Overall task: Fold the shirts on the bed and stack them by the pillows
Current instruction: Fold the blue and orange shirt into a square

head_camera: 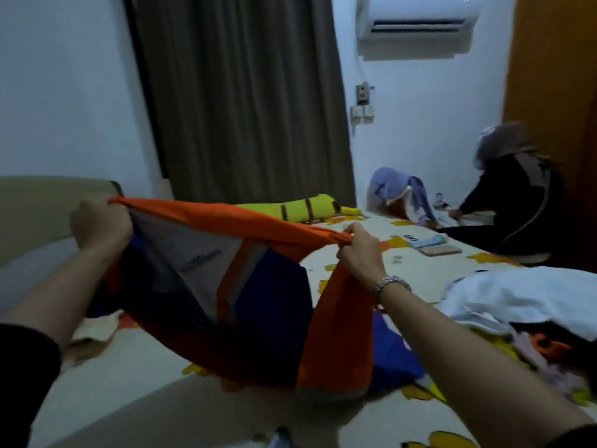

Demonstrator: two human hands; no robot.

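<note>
**Head view: orange and blue shirt held up by both hands above the bed**

Head view: an orange, blue and grey shirt [226, 286] is held stretched in the air over the near part of the bed [129, 367]. Its upper orange edge is gripped at the left end by the left hand [101, 226], whose fingers are curled tightly round a bunch of the fabric, and at the right end by the right hand [360, 250], whose fingers and thumb are pinched round another bunch. A metal watch [391, 284] is worn on the right wrist. The shirt hangs down from both grips, and its lower hem is seen touching or nearly touching the bedsheet; which of the two cannot be told.

The bed is covered by a cream sheet printed with yellow and orange figures. A heap of white cloth [523, 295] is piled on the right side of the bed, with pink and orange garments [546, 347] showing beneath it. A yellow bolster with brown stripes [310, 206] is laid across the far side of the bed, just before the grey-brown curtain [245, 92]. Small flat items [439, 248] are scattered on the sheet beyond the right hand.

A second person in dark clothes [513, 195] is seated at the far right corner, beside a lilac garment [397, 192]. An air conditioner [416, 24] is mounted on the wall above.
</note>
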